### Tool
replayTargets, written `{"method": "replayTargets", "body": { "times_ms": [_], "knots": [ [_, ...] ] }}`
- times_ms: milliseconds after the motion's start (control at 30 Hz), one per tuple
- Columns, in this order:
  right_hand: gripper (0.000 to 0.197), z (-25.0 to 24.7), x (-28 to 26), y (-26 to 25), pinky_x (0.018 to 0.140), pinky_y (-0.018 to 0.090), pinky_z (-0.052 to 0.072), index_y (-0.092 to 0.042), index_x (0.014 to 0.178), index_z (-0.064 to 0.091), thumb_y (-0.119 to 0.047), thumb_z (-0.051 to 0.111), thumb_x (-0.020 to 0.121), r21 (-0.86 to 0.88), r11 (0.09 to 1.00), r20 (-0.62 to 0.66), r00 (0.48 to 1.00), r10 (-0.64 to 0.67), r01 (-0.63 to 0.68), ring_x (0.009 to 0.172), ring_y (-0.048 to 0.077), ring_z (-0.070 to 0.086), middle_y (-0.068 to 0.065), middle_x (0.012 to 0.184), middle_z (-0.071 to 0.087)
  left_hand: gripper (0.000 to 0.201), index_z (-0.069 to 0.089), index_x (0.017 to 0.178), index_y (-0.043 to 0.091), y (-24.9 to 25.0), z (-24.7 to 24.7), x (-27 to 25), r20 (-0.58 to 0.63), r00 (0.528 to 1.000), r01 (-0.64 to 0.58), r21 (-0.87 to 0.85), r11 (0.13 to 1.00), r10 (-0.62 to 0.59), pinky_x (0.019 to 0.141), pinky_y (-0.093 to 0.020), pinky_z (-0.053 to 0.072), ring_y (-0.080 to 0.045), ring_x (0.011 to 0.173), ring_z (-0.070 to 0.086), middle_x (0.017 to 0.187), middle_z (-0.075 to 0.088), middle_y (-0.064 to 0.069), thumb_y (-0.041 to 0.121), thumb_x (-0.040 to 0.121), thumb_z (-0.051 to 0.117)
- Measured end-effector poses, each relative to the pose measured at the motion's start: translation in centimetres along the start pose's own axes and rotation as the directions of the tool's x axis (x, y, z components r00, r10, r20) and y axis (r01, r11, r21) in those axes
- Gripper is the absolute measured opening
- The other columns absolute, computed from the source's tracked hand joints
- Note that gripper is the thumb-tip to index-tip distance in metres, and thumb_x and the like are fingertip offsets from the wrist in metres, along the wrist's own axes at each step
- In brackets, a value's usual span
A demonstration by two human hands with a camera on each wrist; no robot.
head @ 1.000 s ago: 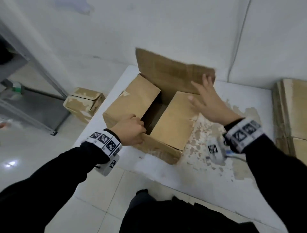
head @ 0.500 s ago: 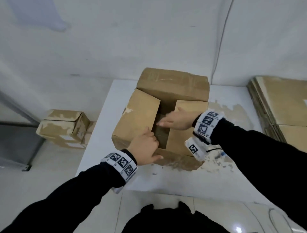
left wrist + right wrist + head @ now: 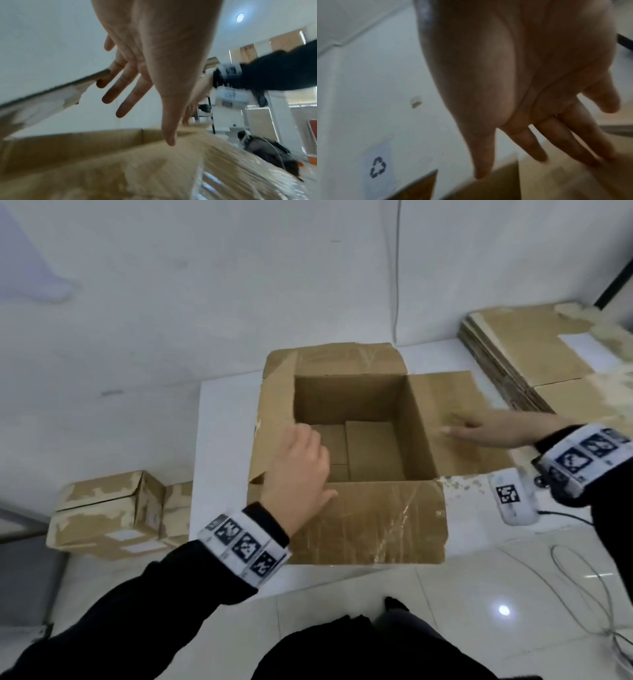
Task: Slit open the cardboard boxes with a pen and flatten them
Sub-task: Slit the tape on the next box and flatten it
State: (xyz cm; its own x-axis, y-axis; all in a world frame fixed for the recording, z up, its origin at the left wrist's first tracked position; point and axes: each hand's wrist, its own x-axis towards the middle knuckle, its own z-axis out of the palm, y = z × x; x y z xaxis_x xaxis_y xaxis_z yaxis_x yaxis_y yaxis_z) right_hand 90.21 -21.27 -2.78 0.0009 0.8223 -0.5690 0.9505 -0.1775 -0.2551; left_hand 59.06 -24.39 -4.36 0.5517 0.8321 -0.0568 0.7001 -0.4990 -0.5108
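The white table [image 3: 222, 419] carries an open cardboard box [image 3: 370, 518], all four top flaps splayed outward, seemingly to free it for collapsing, with flattened cardboard [image 3: 534, 361] stacked just beside it to the right. The right hand [image 3: 493, 429] lies with fingers straight on the right flap, apparently pressing it flat. The left hand [image 3: 298, 470] hovers at the left flap, fingers spread and relaxed, holding nothing; no pen is visible.
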Motion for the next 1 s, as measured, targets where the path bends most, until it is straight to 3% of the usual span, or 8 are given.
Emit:
{"method": "replayTargets", "body": {
  "times_ms": [133, 267, 333, 400, 500, 633, 833, 1000],
  "knots": [
    [0.089, 5.2, 3.3, -1.6, 0.084, 0.045, 0.055, -0.027, 0.152, 0.000, -0.060, 0.050, 0.086, 0.631, 0.766, 0.088, 0.993, 0.081, -0.118, 0.138, 0.031, 0.031, 0.001, 0.158, 0.012, 0.090, 0.022, 0.148, 0.019, -4.6, 2.0, -3.3, 0.102, 0.956, 0.284, -0.098, 0.954, -0.275, 0.114, -0.057, -0.003, -0.039, 0.140, 0.024, 0.149, 0.032, -0.017, 0.077, 0.081, 0.037],
    [0.045, 6.9, 5.9, -2.1, 0.066, 0.042, 0.058, -0.008, 0.134, 0.043, -0.025, 0.053, 0.094, 0.623, 0.778, -0.073, 0.985, 0.157, -0.078, 0.105, 0.030, 0.061, 0.014, 0.126, 0.057, 0.089, -0.007, 0.152, 0.022, -5.6, 8.2, -5.0, 0.412, 0.889, 0.393, -0.466, 0.792, -0.199, 0.113, -0.050, 0.021, -0.041, 0.139, 0.024, 0.157, 0.011, -0.018, 0.065, 0.089, 0.040],
    [0.025, 7.1, 5.7, -2.5, 0.058, 0.037, 0.056, -0.004, 0.119, 0.051, -0.011, 0.044, 0.095, 0.634, 0.773, -0.161, 0.975, 0.156, -0.019, 0.084, 0.029, 0.065, 0.016, 0.105, 0.064, 0.085, -0.009, 0.152, 0.019, -5.4, 9.7, -4.9, 0.431, 0.897, 0.411, -0.726, 0.551, -0.101, 0.106, -0.039, 0.034, -0.032, 0.136, 0.036, 0.157, 0.016, -0.014, 0.048, 0.094, 0.047],
    [0.020, 7.5, 5.1, -2.6, 0.050, 0.034, 0.051, -0.002, 0.110, 0.052, -0.008, 0.042, 0.094, 0.628, 0.778, -0.262, 0.949, 0.176, 0.029, 0.071, 0.029, 0.062, 0.017, 0.094, 0.062, 0.085, -0.007, 0.152, 0.019, -5.8, 10.7, -4.4, 0.362, 0.927, 0.366, -0.818, 0.444, -0.098, 0.105, -0.035, 0.035, -0.027, 0.134, 0.040, 0.155, 0.025, -0.010, 0.038, 0.095, 0.053],
    [0.021, 9.1, 4.2, -2.5, 0.070, 0.047, 0.052, 0.002, 0.111, 0.046, -0.005, 0.043, 0.092, 0.624, 0.774, -0.453, 0.856, 0.249, 0.105, 0.083, 0.036, 0.058, 0.020, 0.101, 0.059, 0.086, -0.001, 0.153, 0.023, -6.8, 11.5, -2.9, 0.293, 0.949, 0.313, -0.849, 0.426, -0.112, 0.112, -0.038, 0.032, -0.024, 0.139, 0.033, 0.157, 0.021, -0.008, 0.035, 0.091, 0.059],
    [0.043, 13.3, 2.1, -5.2, 0.081, 0.027, 0.039, 0.002, 0.131, 0.028, 0.009, 0.039, 0.090, 0.642, 0.674, -0.649, 0.726, 0.225, 0.365, 0.103, 0.020, 0.049, 0.006, 0.114, 0.046, 0.077, 0.008, 0.153, 0.023, -6.6, 7.9, 0.4, 0.146, 0.974, 0.211, -0.869, 0.447, -0.175, 0.116, -0.039, 0.023, -0.024, 0.144, 0.022, 0.159, 0.014, -0.007, 0.041, 0.093, 0.053],
    [0.075, 20.4, 2.9, -8.0, 0.112, 0.048, 0.032, -0.020, 0.142, 0.006, 0.010, 0.040, 0.082, 0.744, 0.471, -0.618, 0.756, 0.215, 0.474, 0.132, 0.012, 0.030, -0.002, 0.143, 0.026, 0.085, -0.004, 0.150, 0.041, -3.7, -2.5, 4.9, -0.263, 0.922, -0.120, -0.893, 0.434, -0.285, 0.117, -0.052, 0.006, -0.026, 0.147, -0.012, 0.159, -0.016, -0.006, 0.065, 0.086, 0.047],
    [0.073, 22.5, 1.3, -6.8, 0.112, 0.035, 0.029, -0.019, 0.138, 0.020, -0.037, 0.064, 0.082, 0.563, 0.622, -0.662, 0.748, -0.055, 0.544, 0.136, 0.015, 0.029, 0.001, 0.143, 0.027, 0.090, 0.005, 0.148, 0.048, -3.4, -3.7, 8.6, 0.050, 0.988, 0.131, -0.772, 0.622, -0.145, 0.107, -0.072, -0.005, -0.034, 0.144, -0.018, 0.160, -0.013, -0.007, 0.085, 0.072, 0.035]
  ]
}}
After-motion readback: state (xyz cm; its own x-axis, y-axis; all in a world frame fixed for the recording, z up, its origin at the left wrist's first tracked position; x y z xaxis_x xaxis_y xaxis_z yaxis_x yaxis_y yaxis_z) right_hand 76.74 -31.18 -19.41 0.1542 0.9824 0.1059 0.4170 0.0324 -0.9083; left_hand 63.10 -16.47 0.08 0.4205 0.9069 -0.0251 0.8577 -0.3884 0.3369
